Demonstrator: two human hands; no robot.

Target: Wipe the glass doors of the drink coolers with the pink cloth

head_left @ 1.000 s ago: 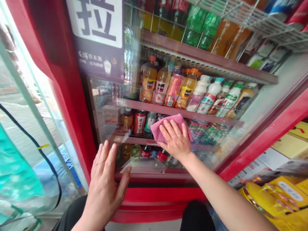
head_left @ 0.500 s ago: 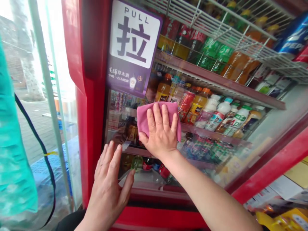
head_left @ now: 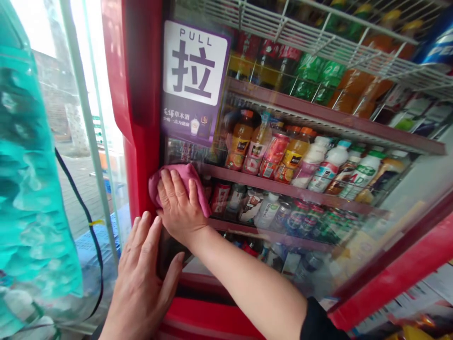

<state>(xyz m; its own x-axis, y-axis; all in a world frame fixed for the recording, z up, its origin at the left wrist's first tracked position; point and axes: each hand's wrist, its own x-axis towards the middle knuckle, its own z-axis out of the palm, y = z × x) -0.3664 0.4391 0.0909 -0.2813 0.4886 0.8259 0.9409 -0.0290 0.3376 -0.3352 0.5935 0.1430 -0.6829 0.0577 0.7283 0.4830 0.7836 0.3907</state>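
A pink cleaning cloth (head_left: pixel 200 186) lies against the glass door (head_left: pixel 269 101) of a red drinks fridge, at the door's left edge by the red frame (head_left: pixel 143 156). My right hand (head_left: pixel 179 203) holds it there under a flat palm, fingers stretched over it, and part of the cloth bunches up around them. Just below and to the left is my left hand (head_left: pixel 141 271), open and holding nothing, with its thumb apart from the fingers. Its fingertips are near the red frame; whether they touch it I cannot tell. A purple and white PULL sticker (head_left: pixel 194 71) is on the glass above the cloth.
Behind the glass, shelves (head_left: pixel 318 113) carry several bottles (head_left: pixel 240 141) and cans. To the left hang turquoise wrapped packs (head_left: pixel 38 198) and a dark cord (head_left: pixel 83 208). Packaged goods (head_left: pixel 417 307) stand at the lower right, beyond the red frame.
My right hand has slid the cloth leftward and slightly down across the glass, to the door's edge. My left hand is a little further left and lower, still open. The view has shifted slightly.
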